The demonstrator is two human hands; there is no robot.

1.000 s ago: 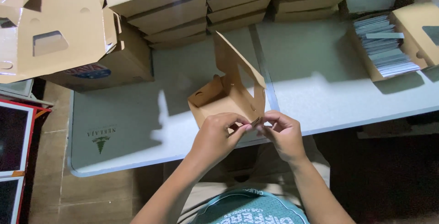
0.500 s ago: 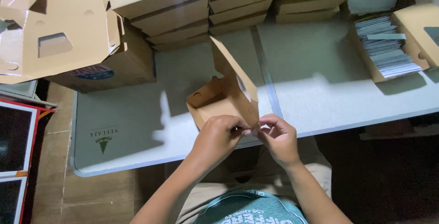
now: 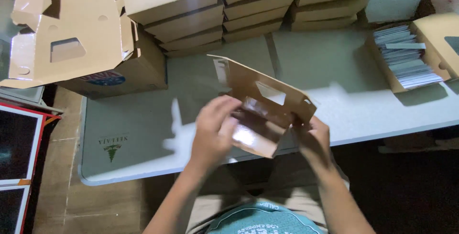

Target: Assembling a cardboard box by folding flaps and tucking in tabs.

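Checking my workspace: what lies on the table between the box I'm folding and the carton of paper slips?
In the head view, only bare table lies between the folded box and the carton of slips.

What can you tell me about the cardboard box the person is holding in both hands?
The cardboard box is brown kraft card, half folded and open. A long upper panel has a cut-out window and a small slot near its left end; a shiny clear film shows in a lower panel. It is tilted and blurred, held above the near edge of the pale table. The left hand grips its lower left side, and the right hand holds its right end.
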